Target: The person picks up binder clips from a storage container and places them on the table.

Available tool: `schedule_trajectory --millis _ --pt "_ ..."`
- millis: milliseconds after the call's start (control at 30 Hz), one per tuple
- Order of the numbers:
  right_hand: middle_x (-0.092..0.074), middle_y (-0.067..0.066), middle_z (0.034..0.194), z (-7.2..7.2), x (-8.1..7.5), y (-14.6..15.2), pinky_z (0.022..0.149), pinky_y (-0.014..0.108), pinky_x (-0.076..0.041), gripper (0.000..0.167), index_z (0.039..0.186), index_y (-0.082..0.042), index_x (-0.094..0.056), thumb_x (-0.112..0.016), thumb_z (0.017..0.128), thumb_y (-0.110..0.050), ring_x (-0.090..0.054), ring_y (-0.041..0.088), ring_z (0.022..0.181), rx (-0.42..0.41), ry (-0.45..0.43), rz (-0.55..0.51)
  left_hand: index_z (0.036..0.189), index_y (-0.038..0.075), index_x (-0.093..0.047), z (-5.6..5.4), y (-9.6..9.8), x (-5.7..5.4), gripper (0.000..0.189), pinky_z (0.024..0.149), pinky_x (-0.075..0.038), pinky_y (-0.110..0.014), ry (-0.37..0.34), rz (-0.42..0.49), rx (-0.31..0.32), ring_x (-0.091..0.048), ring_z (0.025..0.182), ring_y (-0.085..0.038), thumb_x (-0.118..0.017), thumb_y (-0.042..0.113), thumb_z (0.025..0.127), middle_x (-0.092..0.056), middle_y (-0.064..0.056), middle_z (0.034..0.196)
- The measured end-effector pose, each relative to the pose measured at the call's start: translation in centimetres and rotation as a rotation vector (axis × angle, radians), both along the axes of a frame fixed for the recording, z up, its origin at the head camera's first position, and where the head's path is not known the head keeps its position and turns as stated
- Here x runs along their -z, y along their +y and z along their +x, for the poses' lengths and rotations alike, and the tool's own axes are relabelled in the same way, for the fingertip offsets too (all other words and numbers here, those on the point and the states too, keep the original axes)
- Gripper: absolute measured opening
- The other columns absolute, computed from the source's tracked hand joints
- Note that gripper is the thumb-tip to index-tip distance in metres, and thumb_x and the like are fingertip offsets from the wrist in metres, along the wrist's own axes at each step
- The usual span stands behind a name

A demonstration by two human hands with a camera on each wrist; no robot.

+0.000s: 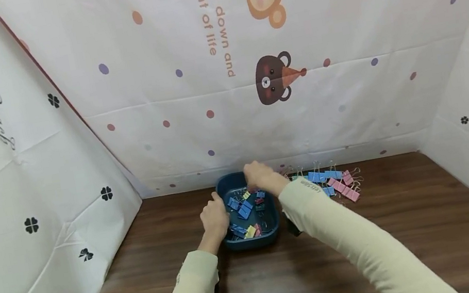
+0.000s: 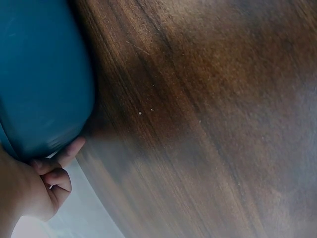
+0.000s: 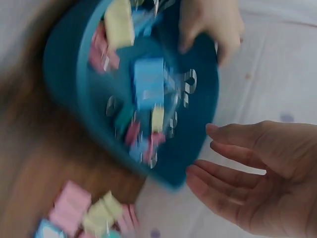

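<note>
Rounded-rectangular blue-green plastic bin (image 1: 251, 243), w/ multicoloured metal binder clips (image 1: 244, 210) inside, sits nr the back edge of the brown wood-grain table (image 1: 174, 283), a bit L of its middle. Key relation, I'd say: bin lies btwn both hands, long axis running approx back-to-front, so any shift hinges on L side vs. back R corner. L hand (image 1: 215, 217) is the nearer: grips the L wall, thumb over the rim inside, fingers outside. R hand (image 3: 255, 173) is at the back R corner, fingers fairly straight, grasp loose/wide; can't tell if the tips touch, too blurred. Pile of pink, blue etc. binder clips (image 1: 335, 184) lies R of bin, nr table's back edge, partly behind R sleeve (image 1: 342, 224). White printed cloth (image 1: 169, 147) hangs behind.
</note>
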State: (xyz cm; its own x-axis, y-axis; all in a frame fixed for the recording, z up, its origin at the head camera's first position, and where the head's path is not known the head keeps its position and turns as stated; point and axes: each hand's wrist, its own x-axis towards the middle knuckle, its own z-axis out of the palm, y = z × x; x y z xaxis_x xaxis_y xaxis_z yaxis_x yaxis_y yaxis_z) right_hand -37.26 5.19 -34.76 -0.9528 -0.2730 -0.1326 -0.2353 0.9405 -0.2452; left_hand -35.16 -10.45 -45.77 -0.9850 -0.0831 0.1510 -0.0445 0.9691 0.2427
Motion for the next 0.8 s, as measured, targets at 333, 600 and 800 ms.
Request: schedule_trajectory --millis 333,600,800 --pt "-0.066 0.013 0.131 0.0 3.8 -3.3 0.094 0.039 -0.056 0.045 0.131 -0.005 -0.063 -0.077 0.092 -0.023 -0.065 0.023 0.107 -0.019 -0.193 0.076 0.148 -0.006 -0.045 0.3 0.5 0.2 0.072 0.076 -0.061 -0.048 0.023 0.008 -0.006 -0.074 0.087 -0.035 -0.079 0.018 0.089 -0.073 -0.025 0.112" --pt "-0.063 0.016 0.134 0.3 4.9 -3.7 0.104 0.04 -0.052 0.045 0.128 -0.002 -0.065 -0.081 0.089 -0.018 -0.06 0.027 0.124 -0.032 -0.206 0.069 0.148 -0.006 -0.045 0.3 0.6 0.0 0.072 0.073 -0.062 -0.046 0.008 0.01 -0.001 -0.073 0.079 -0.031 -0.079 0.019 0.089 -0.073 -0.024 0.108" --pt "-0.061 0.016 0.138 0.0 5.3 -4.5 0.104 0.041 -0.052 0.046 0.129 -0.005 -0.066 -0.081 0.088 -0.02 -0.06 0.028 0.124 -0.042 -0.19 0.101 0.147 -0.006 -0.046 0.1 0.2 -0.2 0.072 0.073 -0.062 -0.047 0.017 0.004 -0.02 -0.073 0.081 -0.034 -0.08 0.019 0.089 -0.074 -0.024 0.108"
